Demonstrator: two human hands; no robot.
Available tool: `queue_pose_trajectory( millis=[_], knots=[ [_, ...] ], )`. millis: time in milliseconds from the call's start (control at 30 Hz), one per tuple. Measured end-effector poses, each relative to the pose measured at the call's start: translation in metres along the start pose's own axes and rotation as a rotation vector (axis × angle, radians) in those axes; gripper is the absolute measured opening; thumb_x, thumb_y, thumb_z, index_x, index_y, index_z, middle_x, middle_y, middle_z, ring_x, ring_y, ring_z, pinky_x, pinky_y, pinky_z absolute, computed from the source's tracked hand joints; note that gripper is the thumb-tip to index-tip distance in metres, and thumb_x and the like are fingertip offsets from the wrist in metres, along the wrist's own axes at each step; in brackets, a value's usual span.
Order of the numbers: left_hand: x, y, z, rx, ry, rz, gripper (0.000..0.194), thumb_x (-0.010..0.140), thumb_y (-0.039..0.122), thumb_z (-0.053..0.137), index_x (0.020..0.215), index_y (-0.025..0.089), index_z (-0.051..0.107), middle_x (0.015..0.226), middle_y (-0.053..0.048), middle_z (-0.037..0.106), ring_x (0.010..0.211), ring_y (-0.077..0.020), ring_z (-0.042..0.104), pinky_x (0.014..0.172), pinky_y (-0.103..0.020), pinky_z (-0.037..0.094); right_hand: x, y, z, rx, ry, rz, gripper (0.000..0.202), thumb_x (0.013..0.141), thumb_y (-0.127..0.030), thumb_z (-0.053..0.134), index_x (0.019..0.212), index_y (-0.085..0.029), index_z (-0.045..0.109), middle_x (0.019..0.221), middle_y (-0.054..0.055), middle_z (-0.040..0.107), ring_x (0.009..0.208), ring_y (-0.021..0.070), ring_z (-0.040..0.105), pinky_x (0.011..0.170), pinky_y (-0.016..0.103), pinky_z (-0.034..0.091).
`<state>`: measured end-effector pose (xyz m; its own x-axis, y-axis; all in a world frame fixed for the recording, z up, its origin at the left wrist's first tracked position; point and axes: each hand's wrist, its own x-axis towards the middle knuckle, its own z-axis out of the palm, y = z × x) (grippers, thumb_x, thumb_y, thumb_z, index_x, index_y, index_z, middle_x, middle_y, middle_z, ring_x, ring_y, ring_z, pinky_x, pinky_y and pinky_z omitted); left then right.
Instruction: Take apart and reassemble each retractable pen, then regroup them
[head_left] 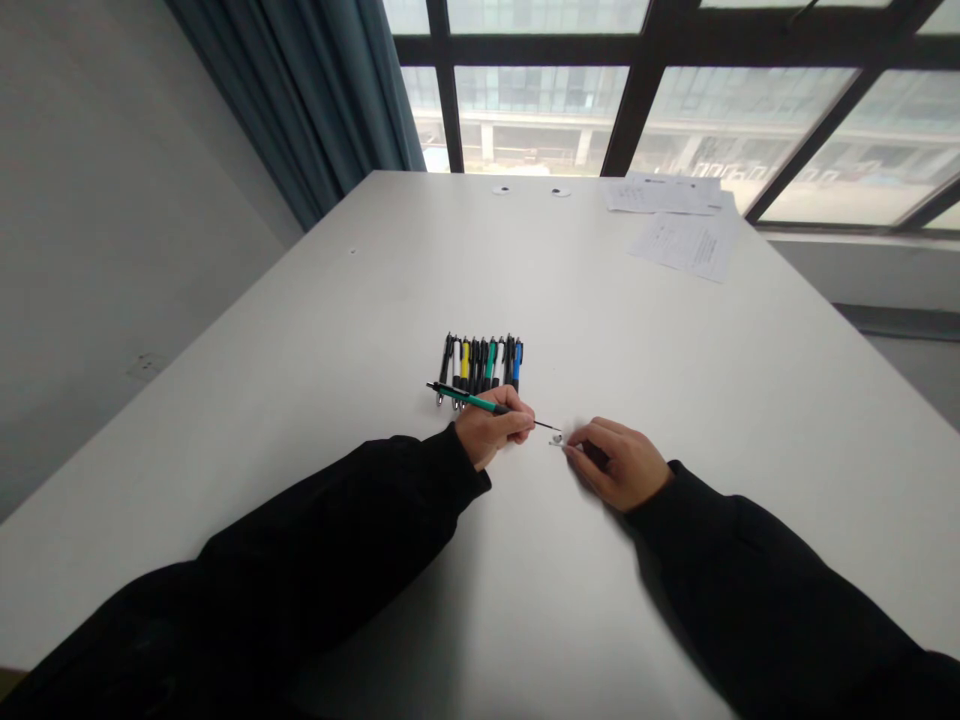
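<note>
Holding a green pen (477, 401) over the middle of the table (337, 350), the left hand (496, 427) has its grip closed on the barrel; a thin dark rod (547, 426) extends from the pen towards the table's right edge. The right hand (621, 466) shows a narrow grip, its fingertips just beside small silvery parts (556, 440); whether it holds one cannot be told. A row of pens (465, 358) lies beyond the left hand, towards the far edge. Papers (679, 245) lie at the far right corner.
</note>
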<state>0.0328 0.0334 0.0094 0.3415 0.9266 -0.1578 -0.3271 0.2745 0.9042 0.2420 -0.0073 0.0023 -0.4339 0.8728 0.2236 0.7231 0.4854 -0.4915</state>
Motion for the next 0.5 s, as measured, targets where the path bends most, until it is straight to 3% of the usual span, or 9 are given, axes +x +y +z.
queue_pose_trajectory(
  millis=[500],
  knots=[
    [0.0003, -0.0008, -0.0005, -0.007, -0.006, 0.009, 0.018, 0.059, 0.017, 0.069, 0.061, 0.014, 0.052, 0.057, 0.000, 0.059, 0.046, -0.0069, 0.049, 0.047, -0.020, 0.035, 0.0003, 0.0000, -0.0006, 0.002, 0.003, -0.007, 0.013, 0.087, -0.028, 0.055, 0.087, -0.018, 0.065, 0.073, 0.004, 0.061, 0.064, 0.0153, 0.055, 0.063, 0.027, 0.043]
  ],
)
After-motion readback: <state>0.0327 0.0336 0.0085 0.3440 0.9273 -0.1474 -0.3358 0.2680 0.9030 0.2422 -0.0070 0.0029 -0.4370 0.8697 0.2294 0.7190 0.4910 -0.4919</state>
